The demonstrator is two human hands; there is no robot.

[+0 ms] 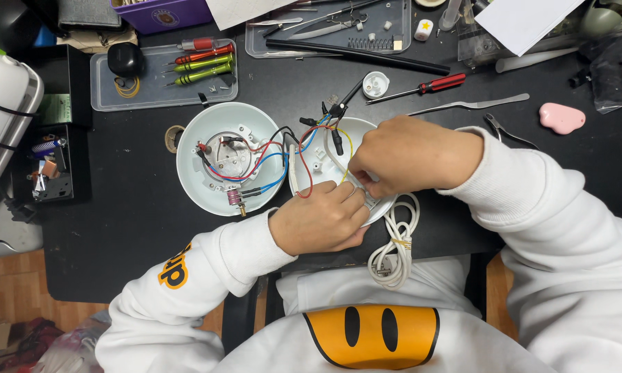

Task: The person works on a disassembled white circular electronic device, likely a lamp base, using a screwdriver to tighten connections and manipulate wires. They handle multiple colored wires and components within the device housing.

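Two round white plastic shells lie open on a black table. The left shell (222,157) holds red, blue and black wires that run across into the right shell (325,162). My left hand (319,220) grips the near rim of the right shell. My right hand (411,155) reaches in from the right, its fingertips pinched on something small at the shell's right edge; what they pinch is hidden. A bundled white cable (397,245) hangs off the near table edge below my hands.
A red-handled screwdriver (428,86), a metal spatula tool (473,104), pliers (508,131) and a pink case (561,117) lie to the right. A clear tray with several screwdrivers (197,65) sits at back left, another tool tray (328,27) behind. A black box (49,166) stands at left.
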